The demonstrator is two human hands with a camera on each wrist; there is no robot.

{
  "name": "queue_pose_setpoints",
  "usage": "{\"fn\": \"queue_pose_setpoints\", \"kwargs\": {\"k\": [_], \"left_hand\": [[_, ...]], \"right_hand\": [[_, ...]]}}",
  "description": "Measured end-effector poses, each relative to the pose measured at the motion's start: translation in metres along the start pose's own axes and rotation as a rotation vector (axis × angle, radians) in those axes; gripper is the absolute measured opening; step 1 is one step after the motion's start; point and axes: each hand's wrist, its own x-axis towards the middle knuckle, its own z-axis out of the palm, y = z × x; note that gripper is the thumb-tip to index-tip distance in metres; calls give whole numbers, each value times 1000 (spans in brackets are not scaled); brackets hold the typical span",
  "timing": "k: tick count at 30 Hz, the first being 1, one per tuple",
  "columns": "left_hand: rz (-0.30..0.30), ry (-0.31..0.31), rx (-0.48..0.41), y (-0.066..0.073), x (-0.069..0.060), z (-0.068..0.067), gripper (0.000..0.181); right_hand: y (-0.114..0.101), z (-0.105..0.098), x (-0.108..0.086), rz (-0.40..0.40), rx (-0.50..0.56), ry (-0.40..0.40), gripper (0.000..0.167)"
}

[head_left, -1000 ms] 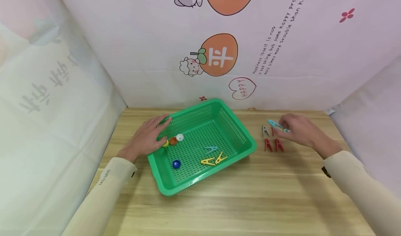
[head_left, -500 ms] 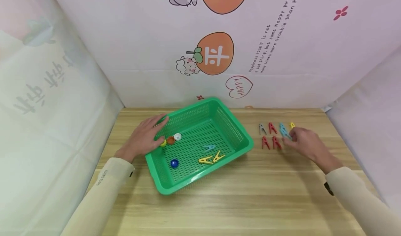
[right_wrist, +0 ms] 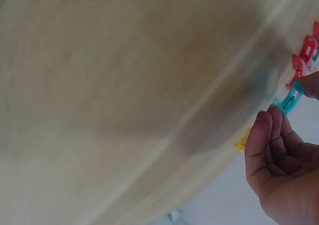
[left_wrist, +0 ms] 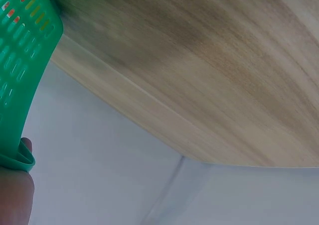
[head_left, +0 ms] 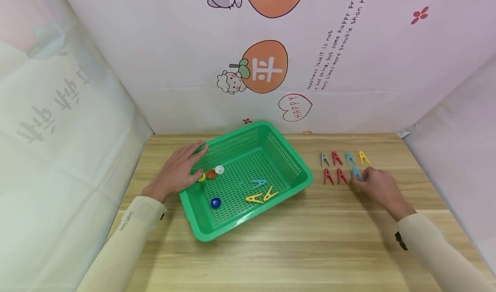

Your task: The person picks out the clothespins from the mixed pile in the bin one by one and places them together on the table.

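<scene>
Pinching a light-blue clip (head_left: 357, 174) between thumb and fingers, your right hand (head_left: 379, 187) has it at the right end of the nearer row; whether it touches the wooden table (head_left: 294, 244) you can't tell. Just beside it lie two red clips (head_left: 342, 176). Behind are a grey clip (head_left: 324, 159), another red one, another light-blue one and a yellow clip (head_left: 363, 157). Well to the left, your left hand (head_left: 173, 172) grips the green basket (head_left: 308, 177) at its far left corner, fingers spread, thumb inside. Caps (head_left: 215, 203) and more clips (head_left: 254, 198) lie in it.
</scene>
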Motion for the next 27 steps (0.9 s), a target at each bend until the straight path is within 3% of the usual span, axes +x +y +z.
{"fn": "queue_pose_setpoints", "kwargs": {"k": [12, 27], "left_hand": [[-8, -10, 12, 0, -1, -1, 77], [4, 16, -2, 0, -1, 1, 76]], "right_hand": [[3, 9, 3, 47, 23, -2, 47], [4, 6, 1, 63, 10, -8, 57]]}}
